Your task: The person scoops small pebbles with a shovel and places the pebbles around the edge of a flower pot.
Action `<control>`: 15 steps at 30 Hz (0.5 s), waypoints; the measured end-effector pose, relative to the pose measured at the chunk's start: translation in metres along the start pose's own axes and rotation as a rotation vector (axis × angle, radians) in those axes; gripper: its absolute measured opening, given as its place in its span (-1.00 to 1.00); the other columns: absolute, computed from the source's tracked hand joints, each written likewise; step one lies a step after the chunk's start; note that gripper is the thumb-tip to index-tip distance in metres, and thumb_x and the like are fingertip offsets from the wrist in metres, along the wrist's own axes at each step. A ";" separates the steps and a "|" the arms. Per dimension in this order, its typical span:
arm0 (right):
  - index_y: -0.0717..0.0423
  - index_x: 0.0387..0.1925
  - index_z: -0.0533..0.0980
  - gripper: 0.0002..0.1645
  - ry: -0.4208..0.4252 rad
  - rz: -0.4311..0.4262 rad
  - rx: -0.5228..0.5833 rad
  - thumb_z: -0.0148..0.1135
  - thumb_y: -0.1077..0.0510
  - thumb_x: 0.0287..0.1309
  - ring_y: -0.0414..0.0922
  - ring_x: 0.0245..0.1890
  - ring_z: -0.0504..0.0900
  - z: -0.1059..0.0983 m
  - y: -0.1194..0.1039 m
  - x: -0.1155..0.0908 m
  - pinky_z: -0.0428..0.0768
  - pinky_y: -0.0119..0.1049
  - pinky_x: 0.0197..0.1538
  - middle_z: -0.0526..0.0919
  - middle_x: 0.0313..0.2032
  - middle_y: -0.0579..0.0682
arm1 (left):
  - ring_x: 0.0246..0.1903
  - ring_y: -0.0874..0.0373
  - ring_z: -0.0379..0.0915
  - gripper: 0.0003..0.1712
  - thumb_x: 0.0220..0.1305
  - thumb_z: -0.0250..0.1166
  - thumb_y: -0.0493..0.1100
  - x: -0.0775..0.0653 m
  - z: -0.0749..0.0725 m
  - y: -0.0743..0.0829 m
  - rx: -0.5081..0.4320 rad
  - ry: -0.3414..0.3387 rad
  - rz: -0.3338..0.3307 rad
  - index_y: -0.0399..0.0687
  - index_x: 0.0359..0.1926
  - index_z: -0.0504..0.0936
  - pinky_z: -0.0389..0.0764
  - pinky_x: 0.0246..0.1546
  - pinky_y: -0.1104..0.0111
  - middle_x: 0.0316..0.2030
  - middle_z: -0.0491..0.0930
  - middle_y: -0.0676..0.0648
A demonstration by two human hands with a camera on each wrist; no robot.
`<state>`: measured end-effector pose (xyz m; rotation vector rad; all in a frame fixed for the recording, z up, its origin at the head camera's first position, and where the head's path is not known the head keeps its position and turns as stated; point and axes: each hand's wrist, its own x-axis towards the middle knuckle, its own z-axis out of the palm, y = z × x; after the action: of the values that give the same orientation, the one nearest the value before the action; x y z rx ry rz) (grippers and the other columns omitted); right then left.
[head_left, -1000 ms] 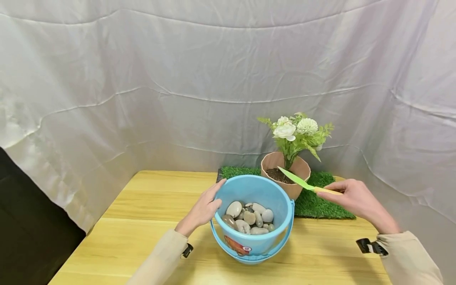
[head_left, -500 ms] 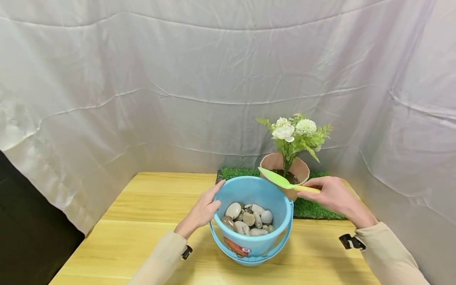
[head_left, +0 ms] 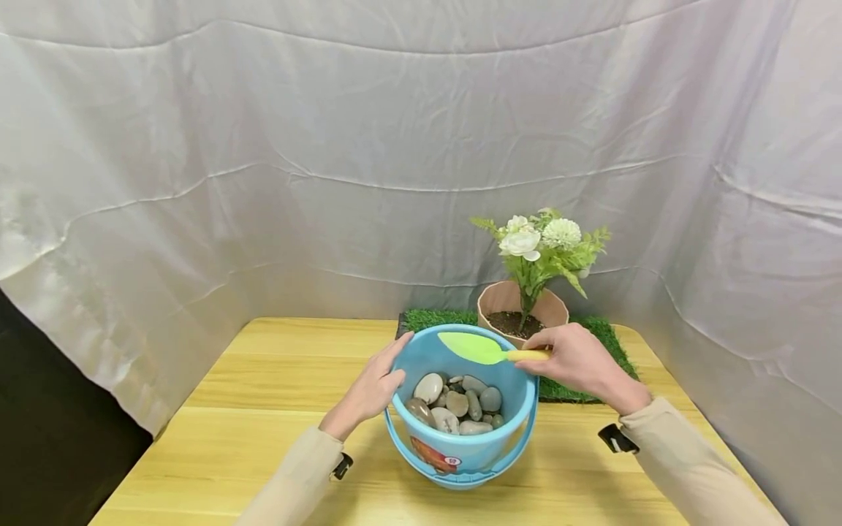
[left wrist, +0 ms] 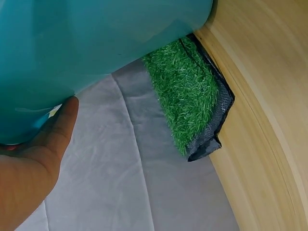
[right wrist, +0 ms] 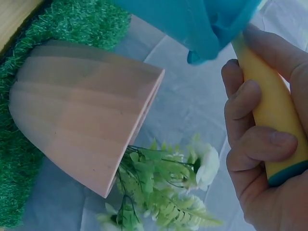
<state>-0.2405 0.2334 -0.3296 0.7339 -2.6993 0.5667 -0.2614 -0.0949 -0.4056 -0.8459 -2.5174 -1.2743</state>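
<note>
A blue bucket stands on the table with several smooth grey and brown stones inside. My left hand rests against its left rim, fingers straight; in the left wrist view a fingertip touches the bucket's outer wall. My right hand grips the yellow handle of a small garden trowel, fingers curled round it. The trowel's green blade points left, over the far part of the bucket's opening. Behind the bucket's right side is a pink flowerpot with dark soil and white flowers.
A mat of artificial grass lies under the flowerpot and behind the bucket. The bucket's handle hangs down at its front. Grey cloth drapes the back and sides, beyond the wooden table.
My right hand has carried the trowel left, from in front of the flowerpot to over the bucket. The left hand has stayed at the rim.
</note>
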 end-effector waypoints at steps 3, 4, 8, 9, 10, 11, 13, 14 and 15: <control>-0.31 -0.46 0.61 -0.89 -0.013 -0.014 -0.013 0.34 -0.13 -0.13 -0.36 -0.69 0.38 0.004 -0.001 0.002 0.37 -0.38 -0.53 0.54 -0.54 -0.40 | 0.26 0.12 0.04 -0.24 0.07 -0.08 -0.28 0.001 -0.001 0.001 0.004 -0.001 0.000 0.09 0.37 0.09 0.16 0.16 0.13 0.31 0.10 0.06; -0.32 -0.47 0.61 -0.89 -0.014 -0.014 -0.014 0.34 -0.13 -0.13 -0.36 -0.70 0.37 0.005 -0.001 0.002 0.37 -0.38 -0.54 0.54 -0.55 -0.41 | 0.25 0.12 0.05 -0.24 0.07 -0.08 -0.28 0.001 -0.001 0.001 0.006 -0.002 0.001 0.09 0.37 0.09 0.16 0.16 0.13 0.31 0.11 0.06; -0.38 -0.49 0.60 -0.93 -0.013 -0.012 -0.010 0.34 -0.13 -0.13 -0.37 -0.71 0.39 0.007 -0.001 0.001 0.36 -0.39 -0.58 0.52 -0.58 -0.46 | 0.24 0.10 0.09 -0.24 0.06 -0.08 -0.28 0.003 -0.001 0.001 0.010 -0.008 0.009 0.08 0.37 0.09 0.20 0.14 0.11 0.31 0.13 0.01; -0.38 -0.49 0.60 -0.93 -0.014 -0.013 -0.006 0.33 -0.14 -0.13 -0.37 -0.70 0.39 0.007 -0.002 0.000 0.37 -0.39 -0.58 0.52 -0.57 -0.46 | 0.23 0.09 0.10 -0.24 0.06 -0.08 -0.27 0.003 -0.001 0.001 0.011 -0.009 0.010 0.08 0.37 0.09 0.20 0.13 0.11 0.31 0.14 0.01; -0.38 -0.47 0.60 -0.92 -0.015 -0.013 -0.008 0.33 -0.15 -0.12 -0.38 -0.69 0.40 0.008 -0.002 0.000 0.37 -0.40 -0.56 0.53 -0.56 -0.46 | 0.23 0.09 0.10 -0.23 0.06 -0.08 -0.27 0.002 -0.001 0.001 0.012 -0.011 0.010 0.08 0.37 0.08 0.21 0.13 0.10 0.31 0.14 -0.01; -0.37 -0.46 0.61 -0.91 -0.015 -0.019 -0.008 0.32 -0.15 -0.12 -0.39 -0.69 0.40 0.008 -0.002 -0.001 0.38 -0.40 -0.55 0.53 -0.55 -0.45 | 0.23 0.08 0.11 -0.23 0.06 -0.08 -0.27 0.002 -0.001 0.000 0.011 -0.011 0.011 0.08 0.37 0.09 0.22 0.12 0.10 0.30 0.14 -0.02; -0.34 -0.44 0.62 -0.88 -0.013 -0.039 -0.016 0.32 -0.15 -0.12 -0.41 -0.67 0.40 0.009 -0.002 -0.001 0.39 -0.41 -0.53 0.54 -0.52 -0.43 | 0.22 0.09 0.11 -0.23 0.05 -0.08 -0.27 0.001 -0.001 0.000 0.007 -0.009 0.008 0.08 0.37 0.08 0.22 0.12 0.09 0.30 0.14 -0.02; -0.32 -0.43 0.62 -0.87 -0.010 -0.053 -0.022 0.32 -0.15 -0.11 -0.42 -0.66 0.40 0.009 -0.002 -0.001 0.39 -0.42 -0.53 0.54 -0.51 -0.41 | 0.23 0.10 0.11 -0.23 0.05 -0.08 -0.27 0.001 -0.001 0.000 0.007 -0.007 0.005 0.10 0.37 0.08 0.22 0.12 0.10 0.31 0.14 -0.01; -0.30 -0.42 0.63 -0.86 -0.006 -0.066 -0.027 0.32 -0.14 -0.11 -0.43 -0.66 0.39 0.010 -0.002 -0.001 0.39 -0.42 -0.53 0.54 -0.51 -0.41 | 0.23 0.10 0.11 -0.23 0.05 -0.08 -0.27 0.001 -0.001 0.000 0.005 -0.004 0.005 0.10 0.37 0.09 0.23 0.11 0.10 0.31 0.14 0.00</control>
<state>-0.2398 0.2277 -0.3383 0.8159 -2.6712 0.5123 -0.2620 -0.0952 -0.4050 -0.8541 -2.5192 -1.2652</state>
